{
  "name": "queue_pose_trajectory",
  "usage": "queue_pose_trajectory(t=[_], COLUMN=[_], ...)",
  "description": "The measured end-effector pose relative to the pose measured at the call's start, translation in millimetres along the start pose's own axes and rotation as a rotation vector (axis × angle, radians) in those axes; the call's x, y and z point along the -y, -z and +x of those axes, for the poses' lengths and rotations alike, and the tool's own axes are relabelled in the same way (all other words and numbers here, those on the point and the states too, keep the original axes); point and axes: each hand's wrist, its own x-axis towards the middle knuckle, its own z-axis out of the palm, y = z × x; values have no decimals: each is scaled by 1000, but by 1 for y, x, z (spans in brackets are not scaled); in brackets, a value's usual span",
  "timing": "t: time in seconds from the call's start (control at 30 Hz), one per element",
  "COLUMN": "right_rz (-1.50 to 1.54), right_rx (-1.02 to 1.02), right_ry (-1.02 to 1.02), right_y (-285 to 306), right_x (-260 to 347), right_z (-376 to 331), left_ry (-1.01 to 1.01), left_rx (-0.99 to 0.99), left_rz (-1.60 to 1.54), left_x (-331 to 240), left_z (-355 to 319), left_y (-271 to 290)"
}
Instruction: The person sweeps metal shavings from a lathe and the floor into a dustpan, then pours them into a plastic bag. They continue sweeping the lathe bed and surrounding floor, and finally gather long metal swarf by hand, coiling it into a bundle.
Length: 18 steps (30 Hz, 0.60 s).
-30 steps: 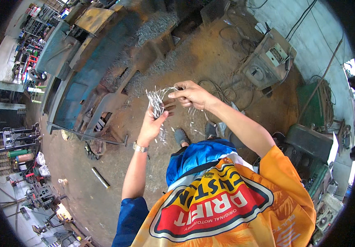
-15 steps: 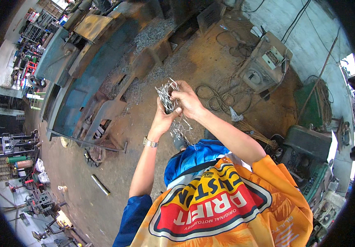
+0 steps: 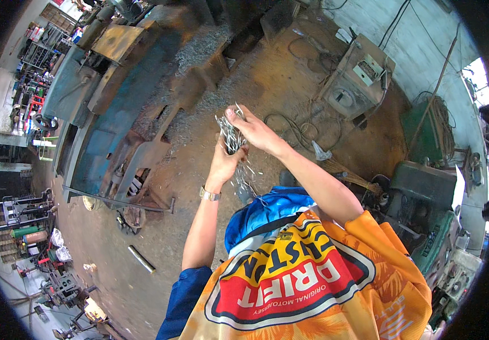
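A tangled bundle of silvery metal shavings (image 3: pixel 231 136) is held upright in front of me. My left hand (image 3: pixel 224 161) wraps around its lower part, with the thumb pressed across it. My right hand (image 3: pixel 250 129) grips the upper right side, its thumb near the top of the strands. Below the hands more curled shavings (image 3: pixel 244 180) dangle, along with a few small bits that look loose. The fingers behind the bundle are partly hidden. A metal-band watch (image 3: pixel 210 194) is on my left wrist.
A large blue and rusty machine bed (image 3: pixel 114 116) strewn with metal chips stands ahead to the left. A metal rod (image 3: pixel 141 259) lies on the floor. To the right are a boxy grey machine (image 3: pixel 358 79), coiled cable (image 3: pixel 295 129), a bundle of thin rods (image 3: pixel 349 174) and a dark green machine (image 3: pixel 426 190).
My right hand has shifted slightly up and left along the bundle, its thumb now nearer the top. The view has turned slightly. My left hand keeps its hold.
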Motion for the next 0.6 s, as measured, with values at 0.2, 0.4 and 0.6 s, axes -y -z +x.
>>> queue_pose_trajectory(t=[0.2, 0.4, 0.6], right_rz=[208, -345, -375], right_rx=[150, 296, 243], right_ry=[89, 136, 153], right_y=[14, -19, -35], right_x=[-40, -97, -113], right_z=[-32, -59, -37], left_ry=[-149, -181, -227], left_rx=[-284, -443, -391], left_rz=[-213, -617, -738], left_x=[2, 4, 4], left_z=[9, 12, 11], left_y=[12, 30, 22])
